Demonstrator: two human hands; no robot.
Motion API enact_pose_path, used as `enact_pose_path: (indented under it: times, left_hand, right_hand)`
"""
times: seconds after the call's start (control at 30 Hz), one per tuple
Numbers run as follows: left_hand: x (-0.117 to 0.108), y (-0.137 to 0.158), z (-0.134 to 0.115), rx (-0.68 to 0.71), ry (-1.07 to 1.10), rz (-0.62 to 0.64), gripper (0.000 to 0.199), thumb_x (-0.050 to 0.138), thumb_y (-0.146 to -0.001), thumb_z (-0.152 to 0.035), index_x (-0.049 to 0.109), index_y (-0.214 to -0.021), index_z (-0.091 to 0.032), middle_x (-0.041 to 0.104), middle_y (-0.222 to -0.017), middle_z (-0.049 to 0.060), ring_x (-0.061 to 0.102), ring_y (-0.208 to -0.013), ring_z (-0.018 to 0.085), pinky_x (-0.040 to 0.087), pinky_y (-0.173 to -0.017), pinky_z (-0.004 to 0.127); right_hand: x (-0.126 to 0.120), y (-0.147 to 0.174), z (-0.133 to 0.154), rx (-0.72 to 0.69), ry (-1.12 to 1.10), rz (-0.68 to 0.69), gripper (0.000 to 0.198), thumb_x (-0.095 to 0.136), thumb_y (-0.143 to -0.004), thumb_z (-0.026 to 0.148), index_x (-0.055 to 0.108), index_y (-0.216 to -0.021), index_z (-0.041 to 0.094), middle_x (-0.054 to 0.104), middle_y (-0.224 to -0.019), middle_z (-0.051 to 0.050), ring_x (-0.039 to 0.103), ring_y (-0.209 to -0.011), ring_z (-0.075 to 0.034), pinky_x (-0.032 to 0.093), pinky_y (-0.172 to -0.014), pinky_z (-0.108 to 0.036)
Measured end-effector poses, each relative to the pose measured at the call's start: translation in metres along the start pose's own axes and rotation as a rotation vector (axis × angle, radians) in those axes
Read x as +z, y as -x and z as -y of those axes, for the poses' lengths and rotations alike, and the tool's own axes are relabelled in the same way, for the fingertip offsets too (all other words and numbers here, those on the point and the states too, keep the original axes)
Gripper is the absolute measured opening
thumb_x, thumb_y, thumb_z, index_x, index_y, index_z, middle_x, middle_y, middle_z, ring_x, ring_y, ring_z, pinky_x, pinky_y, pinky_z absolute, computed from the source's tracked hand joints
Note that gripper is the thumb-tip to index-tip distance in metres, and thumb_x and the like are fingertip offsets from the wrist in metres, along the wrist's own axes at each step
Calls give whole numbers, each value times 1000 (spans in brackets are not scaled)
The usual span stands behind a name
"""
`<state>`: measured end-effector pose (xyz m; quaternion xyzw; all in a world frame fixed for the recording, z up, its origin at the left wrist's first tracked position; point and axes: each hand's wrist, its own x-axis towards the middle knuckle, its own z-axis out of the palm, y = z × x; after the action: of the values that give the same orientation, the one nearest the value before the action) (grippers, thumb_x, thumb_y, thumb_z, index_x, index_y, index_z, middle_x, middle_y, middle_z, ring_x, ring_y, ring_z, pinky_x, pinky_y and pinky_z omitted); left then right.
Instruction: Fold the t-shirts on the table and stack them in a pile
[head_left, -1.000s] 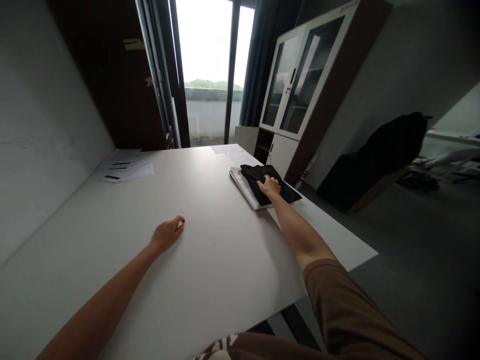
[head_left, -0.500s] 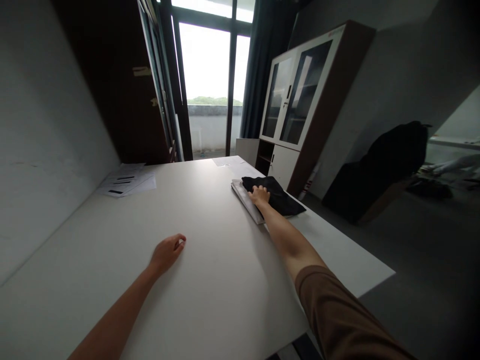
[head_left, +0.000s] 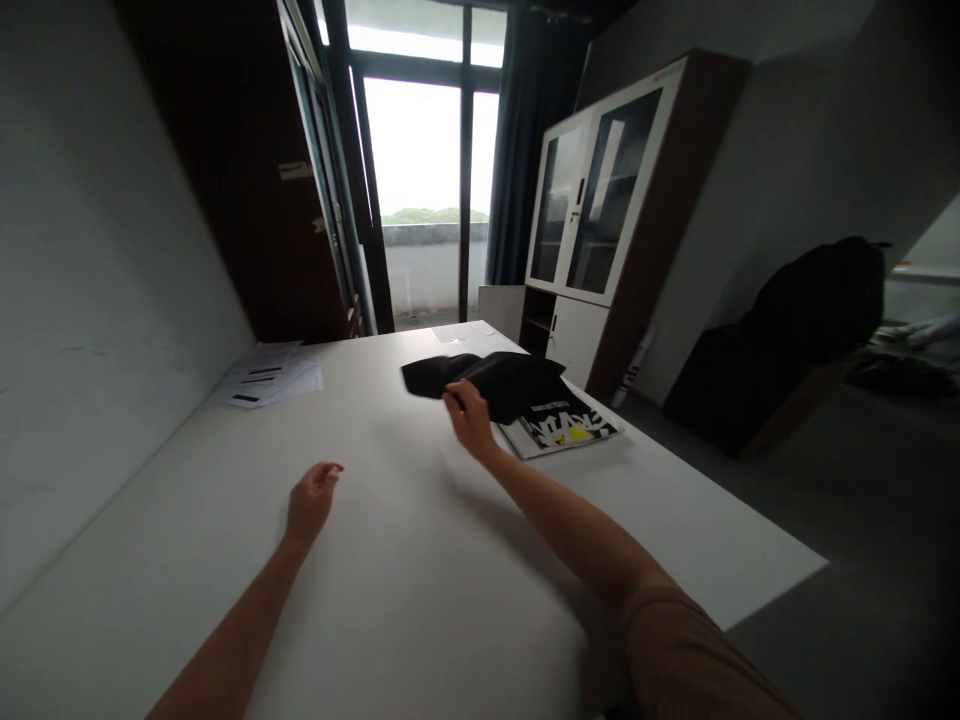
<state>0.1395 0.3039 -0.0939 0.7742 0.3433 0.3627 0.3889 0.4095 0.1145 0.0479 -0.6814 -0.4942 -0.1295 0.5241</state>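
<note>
Here's the right hand (head_left: pixel 469 415), out over the far right part of the table (head_left: pixel 390 600), fingers clamped on the near edge of a black cloth (head_left: pixel 506 380)! The cloth stretches out to both sides of that grip, its left end above bare tabletop and its right part over a flat stack (head_left: pixel 570 428). And look at the stack: the top shows white lettering and a yellow patch on black, with a pale layer along its near left edge, the whole thing lying close to the table's right edge. Over to the left hand (head_left: pixel 309 500), low above or resting on the tabletop, well apart from the cloth, fingers curled in towards the thumb; whether the tips meet, I can't tell. Beyond it, by the wall, papers (head_left: pixel 262 378) lie overlapping, and more sheets (head_left: pixel 461 332) lie at the far end, in front of the bright window (head_left: pixel 420 150).
</note>
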Motion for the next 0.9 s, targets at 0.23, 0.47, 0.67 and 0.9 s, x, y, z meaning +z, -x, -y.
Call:
enact_pose_path:
  times: [0.23,0.47,0.67,0.9]
  left_hand:
    - [-74,-22,32,-166,-192,-440,29,45,-90,-40,68,-93,-21,70,-94,5,65,-92,25,52,-87,38]
    - [-45,-10,-14,213,-642,-99,26,52,-93,-36,71,-103,-20,64,-110,12,58,-108,32,44,-103,47]
    - [17,-25,-22,468,-615,444,41,61,-94,-41,66,-133,-29,48,-154,8,34,-147,32,23,-123,52]
    - [52,-44,2,134,-681,449,54,40,-104,-49,47,-152,-26,27,-168,11,19,-155,36,16,-120,67]
  right_hand:
    - [42,115,60,-279,-398,799,26,56,-102,41,72,-98,21,74,-101,-6,69,-96,-19,52,-93,-31]
    - [54,110,30,2,-423,771,22,57,-100,31,72,-88,18,74,-83,-2,69,-75,-15,51,-69,-22]
    - [62,100,-6,251,-447,547,27,54,-98,35,67,-81,18,71,-76,-2,66,-69,-14,51,-69,-25]
    - [58,109,-17,145,-247,668,25,54,-97,29,68,-79,19,70,-73,1,61,-66,-13,44,-65,-24]
